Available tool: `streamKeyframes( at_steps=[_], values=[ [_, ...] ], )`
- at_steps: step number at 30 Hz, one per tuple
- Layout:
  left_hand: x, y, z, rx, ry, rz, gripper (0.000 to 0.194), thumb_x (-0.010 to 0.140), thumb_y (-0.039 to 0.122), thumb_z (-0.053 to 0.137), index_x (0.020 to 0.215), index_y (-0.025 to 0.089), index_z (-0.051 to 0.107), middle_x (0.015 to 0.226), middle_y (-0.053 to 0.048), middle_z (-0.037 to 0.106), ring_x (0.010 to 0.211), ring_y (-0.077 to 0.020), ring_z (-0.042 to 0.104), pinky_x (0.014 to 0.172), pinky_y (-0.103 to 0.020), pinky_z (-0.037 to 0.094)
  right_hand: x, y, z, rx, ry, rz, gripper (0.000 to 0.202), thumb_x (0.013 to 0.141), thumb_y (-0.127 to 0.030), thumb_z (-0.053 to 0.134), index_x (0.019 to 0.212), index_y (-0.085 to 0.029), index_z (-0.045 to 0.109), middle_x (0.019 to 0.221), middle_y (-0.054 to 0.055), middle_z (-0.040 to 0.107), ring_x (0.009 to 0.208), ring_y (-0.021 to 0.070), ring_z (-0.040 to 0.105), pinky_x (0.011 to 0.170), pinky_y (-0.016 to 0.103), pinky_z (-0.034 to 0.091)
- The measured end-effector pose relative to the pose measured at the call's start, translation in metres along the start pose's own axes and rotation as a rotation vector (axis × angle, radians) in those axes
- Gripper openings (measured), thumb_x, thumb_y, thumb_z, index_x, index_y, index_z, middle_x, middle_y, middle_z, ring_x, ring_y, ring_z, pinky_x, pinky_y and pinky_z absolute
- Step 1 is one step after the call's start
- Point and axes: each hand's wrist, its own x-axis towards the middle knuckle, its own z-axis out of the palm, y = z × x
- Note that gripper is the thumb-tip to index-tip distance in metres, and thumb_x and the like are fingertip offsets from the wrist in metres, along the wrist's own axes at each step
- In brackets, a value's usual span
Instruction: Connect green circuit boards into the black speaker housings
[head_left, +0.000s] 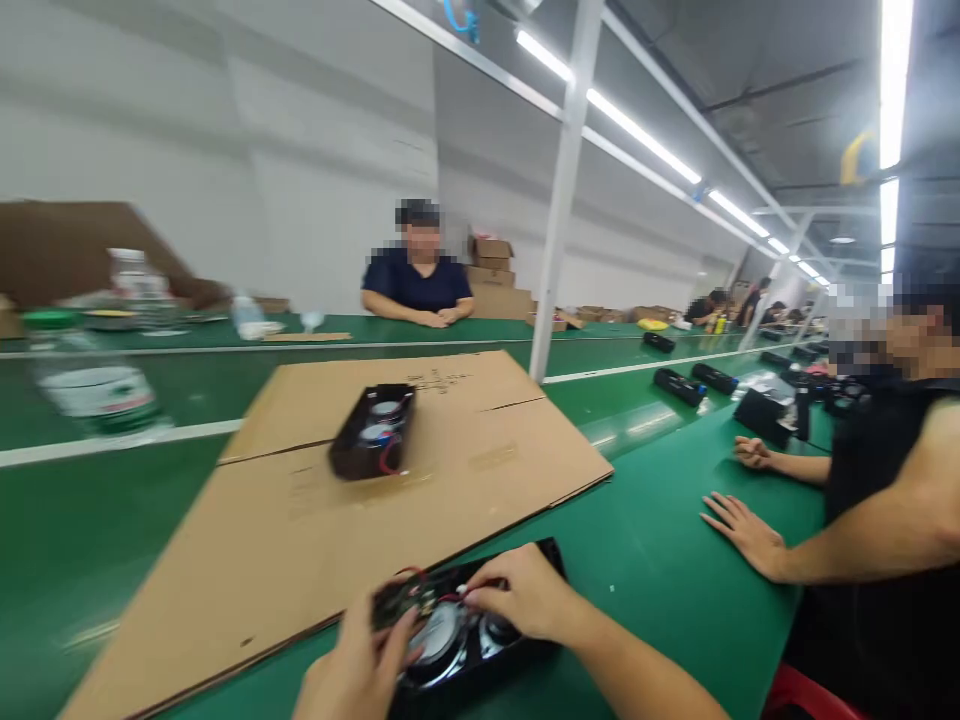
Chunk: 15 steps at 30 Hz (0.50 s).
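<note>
A black speaker housing (517, 655) with two round silver-rimmed speakers lies open on the green table in front of me. My left hand (360, 650) is closed on a small circuit board (405, 598) at the housing's left end. Thumb and fingers of my right hand (529, 592) pinch a small white connector (461, 590) with red and black wires, above the speakers. Another open black housing (375, 430), with two speakers and red and blue wires, sits on the cardboard sheet (450, 500) beyond.
A co-worker's hands rest near the green table's right side (645, 540). Several black units (679, 386) lie along the line at the right. A plastic bottle (97, 390) is at the left. A white post (566, 190) rises behind the cardboard. Another person sits opposite.
</note>
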Motion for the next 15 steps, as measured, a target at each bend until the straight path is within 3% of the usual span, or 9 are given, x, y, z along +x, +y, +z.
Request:
streamKeyframes(
  at_steps=[3,6,10,15],
  values=[
    [-0.003,0.011,-0.005,-0.127,-0.098,-0.140,0.030,0.069,0.031,0.046,0.098,0.022,0.041,0.077,-0.004,0.068,0.072,-0.0224,0.066,0.059,-0.028,0.055,-0.005,-0.007,-0.006,-0.285,0.009,-0.166,0.015,0.079,-0.012,0.053,0.085,-0.014,0.065,0.083,0.004,0.065,0.079,0.0146,0.057,0.073,0.023,0.041],
    [0.000,0.015,0.000,-0.154,-0.066,-0.112,0.031,0.068,0.033,0.045,0.097,0.022,0.040,0.075,-0.007,0.068,0.073,-0.0231,0.066,0.061,-0.030,0.055,-0.009,-0.007,-0.001,-0.423,0.081,-0.262,0.014,0.082,-0.014,0.049,0.084,-0.014,0.062,0.078,0.004,0.062,0.075,0.0149,0.052,0.070,0.025,0.040],
    [-0.004,0.010,0.006,-0.103,-0.045,-0.058,0.029,0.071,0.034,0.041,0.097,0.021,0.039,0.072,-0.009,0.067,0.067,-0.0231,0.065,0.061,-0.034,0.054,-0.011,-0.001,0.011,-0.428,0.110,-0.398,0.011,0.083,-0.014,0.048,0.079,-0.015,0.059,0.075,0.002,0.058,0.073,0.0135,0.049,0.066,0.022,0.039],
    [-0.007,0.010,0.008,-0.063,-0.136,-0.006,0.027,0.073,0.035,0.038,0.096,0.021,0.038,0.070,-0.007,0.066,0.063,-0.0230,0.065,0.060,-0.035,0.053,-0.009,0.002,0.012,-0.456,0.110,-0.333,0.011,0.082,-0.014,0.050,0.075,-0.015,0.058,0.072,0.001,0.055,0.071,0.0124,0.049,0.063,0.021,0.037]
  ],
)
